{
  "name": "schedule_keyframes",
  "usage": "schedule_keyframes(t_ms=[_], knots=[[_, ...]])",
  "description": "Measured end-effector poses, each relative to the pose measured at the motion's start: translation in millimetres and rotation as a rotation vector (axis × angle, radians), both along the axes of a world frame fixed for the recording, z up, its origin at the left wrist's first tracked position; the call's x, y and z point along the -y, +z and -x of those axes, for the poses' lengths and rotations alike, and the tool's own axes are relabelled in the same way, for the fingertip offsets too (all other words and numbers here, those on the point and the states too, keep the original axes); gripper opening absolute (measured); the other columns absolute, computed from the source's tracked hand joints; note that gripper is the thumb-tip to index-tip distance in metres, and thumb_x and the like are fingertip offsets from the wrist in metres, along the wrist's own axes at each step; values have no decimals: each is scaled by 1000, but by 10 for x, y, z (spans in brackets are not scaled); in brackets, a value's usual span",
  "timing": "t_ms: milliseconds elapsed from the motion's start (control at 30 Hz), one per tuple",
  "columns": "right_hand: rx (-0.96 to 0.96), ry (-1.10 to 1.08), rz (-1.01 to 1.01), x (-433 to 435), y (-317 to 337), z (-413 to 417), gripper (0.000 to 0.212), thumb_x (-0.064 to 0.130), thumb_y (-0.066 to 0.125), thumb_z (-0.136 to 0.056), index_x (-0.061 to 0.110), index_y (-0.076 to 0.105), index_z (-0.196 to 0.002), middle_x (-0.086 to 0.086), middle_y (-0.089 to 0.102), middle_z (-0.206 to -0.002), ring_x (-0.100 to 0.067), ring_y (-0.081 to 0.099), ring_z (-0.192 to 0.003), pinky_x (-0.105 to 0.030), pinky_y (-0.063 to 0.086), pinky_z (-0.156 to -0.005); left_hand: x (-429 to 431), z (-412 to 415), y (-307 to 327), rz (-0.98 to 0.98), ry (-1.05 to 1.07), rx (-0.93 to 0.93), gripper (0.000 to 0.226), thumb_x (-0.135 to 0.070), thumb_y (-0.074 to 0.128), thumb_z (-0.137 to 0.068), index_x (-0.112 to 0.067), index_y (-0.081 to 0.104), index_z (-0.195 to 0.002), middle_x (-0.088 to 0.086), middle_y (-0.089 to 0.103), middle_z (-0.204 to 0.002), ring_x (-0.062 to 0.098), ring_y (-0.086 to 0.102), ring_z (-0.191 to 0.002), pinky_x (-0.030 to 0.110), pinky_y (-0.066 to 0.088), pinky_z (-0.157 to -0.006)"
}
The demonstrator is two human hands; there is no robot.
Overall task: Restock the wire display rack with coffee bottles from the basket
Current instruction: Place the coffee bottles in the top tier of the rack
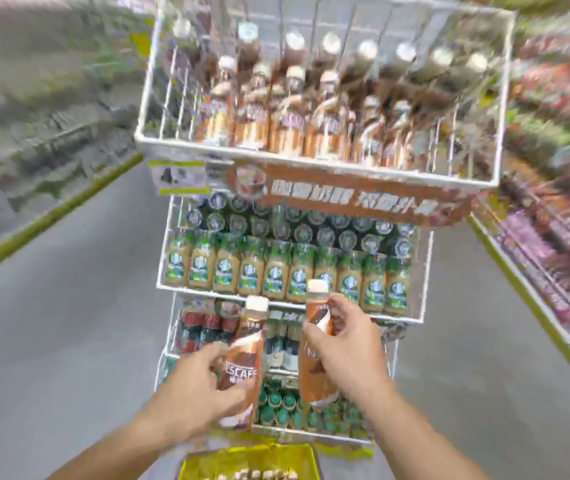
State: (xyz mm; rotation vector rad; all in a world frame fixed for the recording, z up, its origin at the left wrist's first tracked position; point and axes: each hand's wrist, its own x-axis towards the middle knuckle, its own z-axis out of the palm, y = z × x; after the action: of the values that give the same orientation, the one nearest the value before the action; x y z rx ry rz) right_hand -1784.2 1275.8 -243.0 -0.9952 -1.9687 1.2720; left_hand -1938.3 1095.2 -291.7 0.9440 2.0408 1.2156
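My left hand (195, 388) grips a brown coffee bottle (245, 344) with a white cap, held upright in front of the lower tiers. My right hand (345, 344) grips a second brown coffee bottle (316, 315) the same way, a little higher. The white wire display rack (311, 161) rises in front of me. Its top tier holds several matching brown bottles, with bare room at its left and right ends. The yellow basket (252, 457) sits at the bottom edge, with several bottle caps showing inside.
The middle tier (290, 271) is packed with green-labelled coffee bottles. Lower tiers hold dark and green-capped bottles. A brown banner (345, 199) hangs under the top tier. Stocked shelves (553, 168) line the right side, and grey aisle floor (68, 306) lies on the left.
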Motion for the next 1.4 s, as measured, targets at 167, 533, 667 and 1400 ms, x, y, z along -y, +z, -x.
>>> schedule_keyframes(t_ms=[167,533,667,1400], knots=[[-68,-45,-128,-87,1237,61,29,17,75,-81,36,57,-93,23,65,-73,7,62,-71,-5,43,-58,-206,180,1374,-105,-58,-203,39,-65,71,-59,-48,64,-93,-34,68,-76,-8,61,-57,7,42,-53],[-150,-131,-263,-764,2741,217,61,25,74,-87,17,51,-142,15,59,-95,14,59,-66,-5,39,-46,-1042,232,3102,-286,-20,-404,35,-61,74,-74,-36,57,-91,-32,66,-84,-4,67,-72,9,46,-51],[-152,-142,-236,-1282,2888,285,63,20,73,-88,15,48,-145,21,52,-84,24,52,-57,-4,35,-37,-1520,195,3304,-220,69,-465,54,-77,66,-67,-38,52,-102,-24,61,-93,2,65,-77,21,49,-61],[-7,-65,-162,-2521,2270,663,55,29,74,-88,19,54,-138,-3,64,-127,-21,65,-108,-43,58,-88,-2951,155,2840,63,231,-545,29,-55,79,-73,-34,59,-69,-16,58,-54,1,55,-54,30,56,-63]])
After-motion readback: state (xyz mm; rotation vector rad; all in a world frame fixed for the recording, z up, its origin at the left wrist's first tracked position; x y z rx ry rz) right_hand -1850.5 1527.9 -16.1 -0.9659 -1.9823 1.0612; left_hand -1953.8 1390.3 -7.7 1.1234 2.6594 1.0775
